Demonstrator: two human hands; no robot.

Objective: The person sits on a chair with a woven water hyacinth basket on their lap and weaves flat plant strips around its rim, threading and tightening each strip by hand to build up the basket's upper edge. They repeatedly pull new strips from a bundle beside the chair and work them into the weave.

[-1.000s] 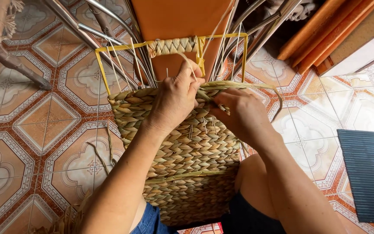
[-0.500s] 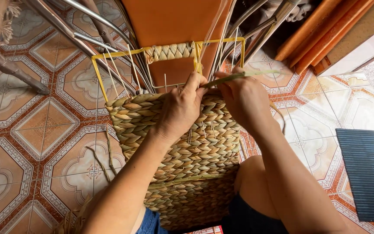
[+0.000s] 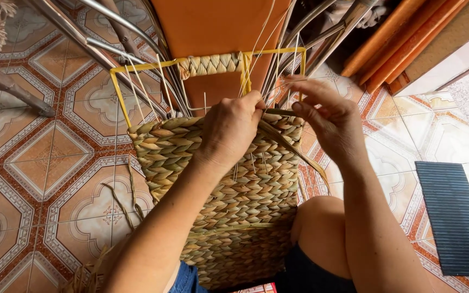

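A patterned tile floor (image 3: 44, 179) lies beneath; a dark ribbed mat (image 3: 454, 217) sits right, orange boards (image 3: 403, 43) lean nearby, metal rods (image 3: 99, 43) cross upper left.

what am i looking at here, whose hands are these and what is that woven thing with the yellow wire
There is no machine here. The picture comes from a camera worn on a person's head, looking down at their own two bare hands, so the arms reach in from the bottom edge. The left hand presses on the top edge of a half-woven basket made of braided, straw-coloured fibre. The right hand has its fingers spread beside it and pinches a loose fibre strand that trails down the basket's side. The basket is built on a yellow wire frame, which stands bare above the woven part except for a short braided wrap on its top bar. Thin upright reeds rise between the weave and that bar. The work rests against the person's knee, above a patterned tile floor. A dark ribbed mat lies to the right.
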